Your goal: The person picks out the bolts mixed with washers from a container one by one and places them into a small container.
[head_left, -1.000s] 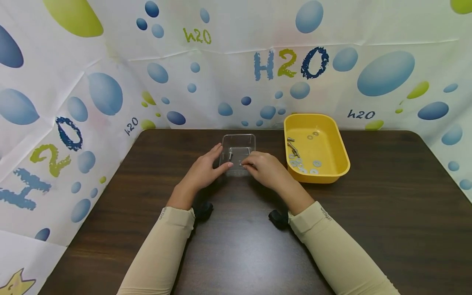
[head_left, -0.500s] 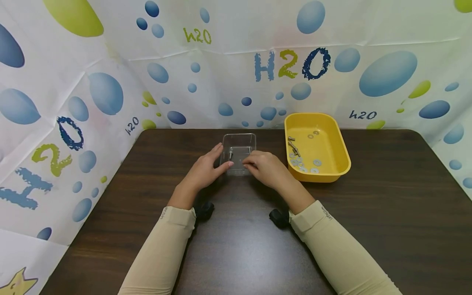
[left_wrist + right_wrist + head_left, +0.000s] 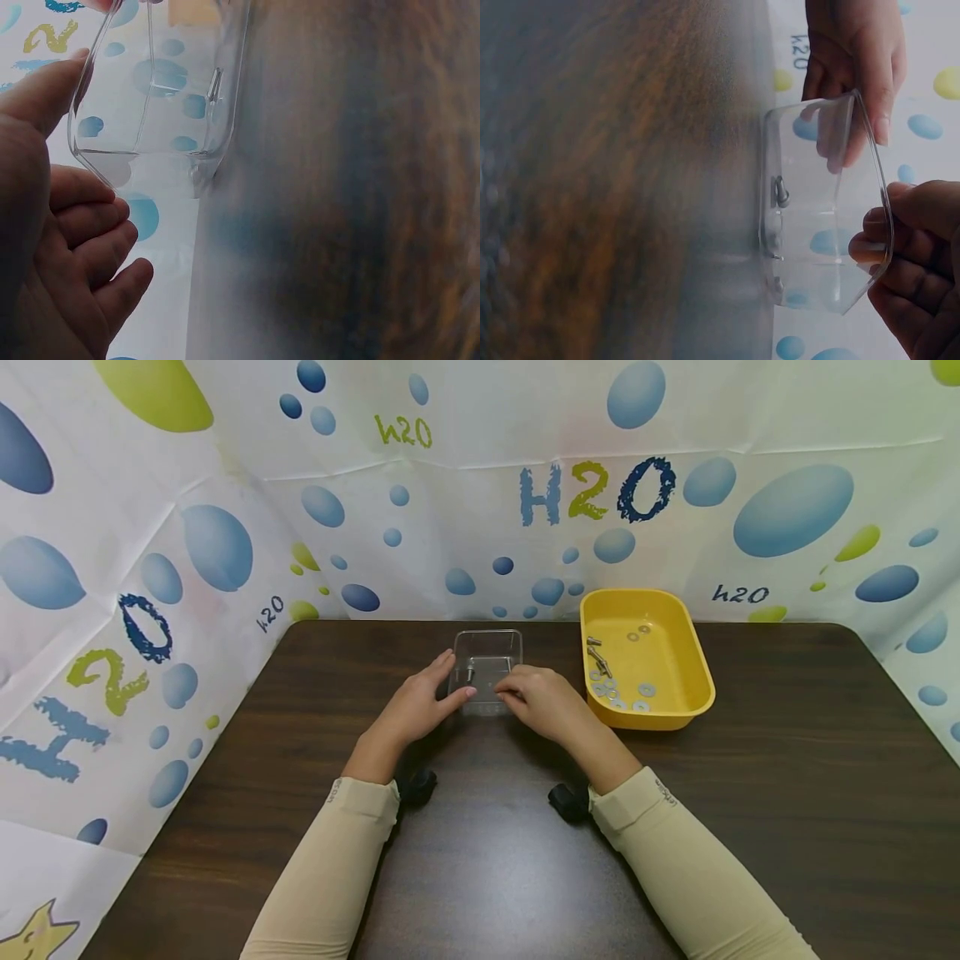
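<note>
Okay, straight-fingered left hand (image 3: 415, 706) is bracing the clear rectangular plastic box (image 3: 487, 643) on the dark-brown wood-grain table (image 3: 787, 735), probably best held still; right hand (image 3: 544, 703), fingers curled, is overhanging its near-right rim, pinch unclear.

Looks like a screened-off tabletop workspace; cannot be pinned to home, lab or office. Backed across the top and left of the frame by a creased white sheet printed with blue and green drops and "H2O" lettering (image 3: 465, 510). Furnished below with a dark brown wood-grain table (image 3: 480, 852), bearing a yellow rectangular tray (image 3: 678, 668) of silvery bolts (image 3: 599, 661) and washers (image 3: 647, 690) right of centre.
</note>
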Available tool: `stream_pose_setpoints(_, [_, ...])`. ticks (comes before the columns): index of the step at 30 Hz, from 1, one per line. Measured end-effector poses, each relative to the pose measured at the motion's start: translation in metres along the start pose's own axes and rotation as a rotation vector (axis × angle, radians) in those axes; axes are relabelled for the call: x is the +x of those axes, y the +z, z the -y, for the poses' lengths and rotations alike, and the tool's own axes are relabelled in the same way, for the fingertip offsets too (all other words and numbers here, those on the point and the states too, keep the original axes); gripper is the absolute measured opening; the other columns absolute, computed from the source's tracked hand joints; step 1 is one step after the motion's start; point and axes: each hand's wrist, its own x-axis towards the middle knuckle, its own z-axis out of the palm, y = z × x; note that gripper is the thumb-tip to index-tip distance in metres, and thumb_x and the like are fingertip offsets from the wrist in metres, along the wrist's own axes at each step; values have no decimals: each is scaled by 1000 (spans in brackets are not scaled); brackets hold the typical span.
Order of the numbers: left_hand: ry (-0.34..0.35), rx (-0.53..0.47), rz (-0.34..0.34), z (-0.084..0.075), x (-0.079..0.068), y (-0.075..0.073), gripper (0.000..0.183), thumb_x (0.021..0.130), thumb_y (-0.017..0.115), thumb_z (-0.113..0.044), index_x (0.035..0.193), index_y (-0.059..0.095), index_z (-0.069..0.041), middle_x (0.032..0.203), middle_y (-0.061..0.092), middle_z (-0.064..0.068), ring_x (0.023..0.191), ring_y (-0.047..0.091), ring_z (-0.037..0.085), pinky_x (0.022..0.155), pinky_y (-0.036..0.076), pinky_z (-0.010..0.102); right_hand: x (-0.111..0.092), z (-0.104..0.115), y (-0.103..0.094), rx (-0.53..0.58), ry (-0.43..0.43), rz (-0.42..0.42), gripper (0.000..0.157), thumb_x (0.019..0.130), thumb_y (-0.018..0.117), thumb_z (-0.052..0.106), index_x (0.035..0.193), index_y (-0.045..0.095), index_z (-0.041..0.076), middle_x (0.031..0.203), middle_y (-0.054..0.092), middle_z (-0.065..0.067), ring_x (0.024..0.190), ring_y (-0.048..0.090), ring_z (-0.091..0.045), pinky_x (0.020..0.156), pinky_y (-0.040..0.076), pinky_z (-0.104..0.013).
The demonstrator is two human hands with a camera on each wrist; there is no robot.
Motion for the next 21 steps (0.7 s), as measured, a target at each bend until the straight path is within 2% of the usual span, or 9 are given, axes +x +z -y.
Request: stream_pose_setpoints(21, [-11,3,1,2,0,1,83,97,50,-58,156,26,-6,164,20,8,150,24,28,118,26,51,0,1,1,-7,18,17,16,94,67,12,106,76,7,101,72,-5,87,67,-17,81,56,-33])
